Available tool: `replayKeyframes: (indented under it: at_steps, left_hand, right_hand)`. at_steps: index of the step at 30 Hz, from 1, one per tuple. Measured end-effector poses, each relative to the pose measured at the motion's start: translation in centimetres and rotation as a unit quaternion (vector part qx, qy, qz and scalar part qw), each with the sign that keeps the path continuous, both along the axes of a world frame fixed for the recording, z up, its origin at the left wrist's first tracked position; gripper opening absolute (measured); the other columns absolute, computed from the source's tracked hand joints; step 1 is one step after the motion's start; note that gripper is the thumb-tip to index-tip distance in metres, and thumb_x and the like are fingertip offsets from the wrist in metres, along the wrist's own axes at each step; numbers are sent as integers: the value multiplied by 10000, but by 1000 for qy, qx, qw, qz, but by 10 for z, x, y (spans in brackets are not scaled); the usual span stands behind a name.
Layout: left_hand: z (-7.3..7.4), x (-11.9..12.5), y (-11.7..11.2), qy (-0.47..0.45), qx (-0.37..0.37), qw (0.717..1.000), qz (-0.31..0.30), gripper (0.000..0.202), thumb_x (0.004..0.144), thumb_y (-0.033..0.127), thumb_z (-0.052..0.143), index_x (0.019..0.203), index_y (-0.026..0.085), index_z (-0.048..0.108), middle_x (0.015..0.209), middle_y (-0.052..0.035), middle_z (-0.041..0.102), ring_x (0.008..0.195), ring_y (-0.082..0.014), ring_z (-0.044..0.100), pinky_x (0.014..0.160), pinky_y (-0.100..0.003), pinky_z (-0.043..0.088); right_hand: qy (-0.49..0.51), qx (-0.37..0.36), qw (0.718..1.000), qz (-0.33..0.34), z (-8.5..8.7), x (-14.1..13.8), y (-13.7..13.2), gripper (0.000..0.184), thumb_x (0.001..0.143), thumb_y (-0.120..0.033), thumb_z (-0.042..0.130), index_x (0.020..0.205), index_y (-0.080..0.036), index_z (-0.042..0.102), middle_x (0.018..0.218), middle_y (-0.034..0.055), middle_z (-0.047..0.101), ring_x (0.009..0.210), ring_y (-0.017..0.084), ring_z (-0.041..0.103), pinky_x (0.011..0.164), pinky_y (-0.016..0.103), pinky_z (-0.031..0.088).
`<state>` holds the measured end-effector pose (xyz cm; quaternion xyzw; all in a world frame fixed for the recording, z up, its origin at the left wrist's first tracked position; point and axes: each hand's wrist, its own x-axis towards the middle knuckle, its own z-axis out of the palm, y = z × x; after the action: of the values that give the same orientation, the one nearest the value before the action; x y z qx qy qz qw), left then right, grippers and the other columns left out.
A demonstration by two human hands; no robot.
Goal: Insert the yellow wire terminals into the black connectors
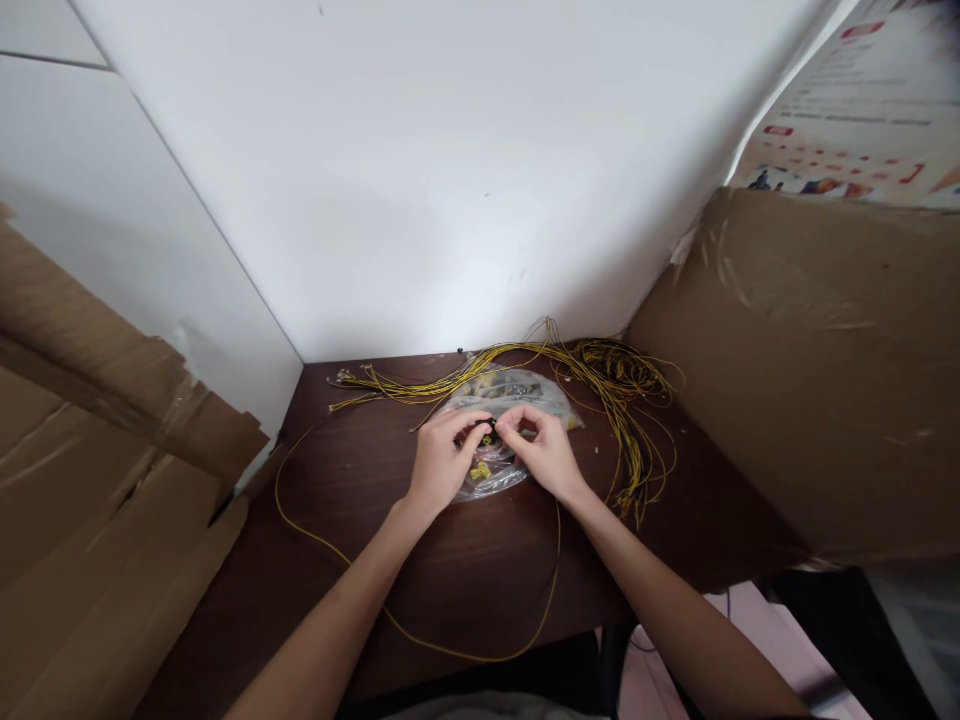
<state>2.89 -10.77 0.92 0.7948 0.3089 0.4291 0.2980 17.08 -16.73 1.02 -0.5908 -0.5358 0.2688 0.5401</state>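
My left hand (pixel 444 457) is closed in a pinch on a small black part (pixel 489 428), its exact kind too small to tell. Fingertip to fingertip with it, my right hand (pixel 546 450) pinches a thin yellow wire (pixel 480 658). The wire's end is hidden in the fingers; its length runs down from the right hand, loops across the front of the table and curls back up at the left. Beneath both hands lies a clear plastic bag (pixel 499 488) with small black and yellow pieces (pixel 480 470) in or on it.
A bundle of yellow and black wires (pixel 517 352) arches behind the bag and bunches at the right of the dark brown table (pixel 337 480). Cardboard (pixel 810 380) stands along the right, more cardboard (pixel 97 520) at the left. A white wall (pixel 450 180) closes off the back.
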Motion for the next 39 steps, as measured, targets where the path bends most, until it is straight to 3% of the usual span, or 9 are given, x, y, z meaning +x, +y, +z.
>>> replayKeyframes:
  at_steps: [8, 13, 22, 26, 32, 39]
  left_hand:
    - [1, 0, -1, 31, 117, 993, -16, 160, 831, 204, 519, 897, 179, 662, 786, -42, 668, 724, -151, 565, 704, -292, 462]
    - [-2, -1, -2, 51, 157, 986, -37, 177, 842, 197, 492, 919, 164, 648, 818, -63, 661, 758, -166, 560, 726, -316, 464]
    - [0, -1, -2, 71, 158, 984, -48, 189, 844, 163, 466, 953, 160, 620, 867, -75, 644, 826, -182, 538, 763, -328, 450]
    - [2, -1, -3, 72, 155, 985, -36, 194, 846, 152, 455, 962, 167, 610, 876, -69, 633, 825, -181, 527, 759, -319, 437]
    - [2, 1, -4, 36, 115, 992, -42, 166, 838, 173, 485, 930, 177, 623, 850, -56, 642, 815, -172, 540, 755, -306, 448]
    - [2, 3, -4, 26, 46, 998, -40, 153, 830, 228, 511, 907, 194, 639, 856, -51, 633, 826, -173, 566, 744, -299, 465]
  right_hand:
    - [-61, 19, 998, -19, 5, -1, -1, 97, 734, -224, 544, 698, -146, 588, 681, 20, 591, 631, 129, 520, 563, 231, 402]
    - [-65, -1, 998, -23, 7, -2, -2, 64, 695, -189, 548, 655, -151, 581, 655, 14, 593, 612, 132, 522, 550, 232, 387]
    - [-31, 32, 999, -9, 1, 2, 1, 90, 736, -240, 562, 703, -163, 594, 685, 25, 584, 650, 147, 527, 616, 258, 420]
    - [30, 43, 999, 14, -1, 3, 3, 91, 724, -259, 607, 712, -168, 602, 709, 23, 578, 681, 147, 525, 661, 275, 431]
    - [185, 2, 982, 29, 0, 1, 5, 271, 613, -314, 713, 770, -183, 536, 652, -15, 538, 601, 122, 520, 598, 264, 461]
    - [210, 4, 978, 13, 1, 2, 5, 365, 535, -344, 764, 709, -190, 482, 648, -8, 567, 588, 120, 532, 614, 279, 478]
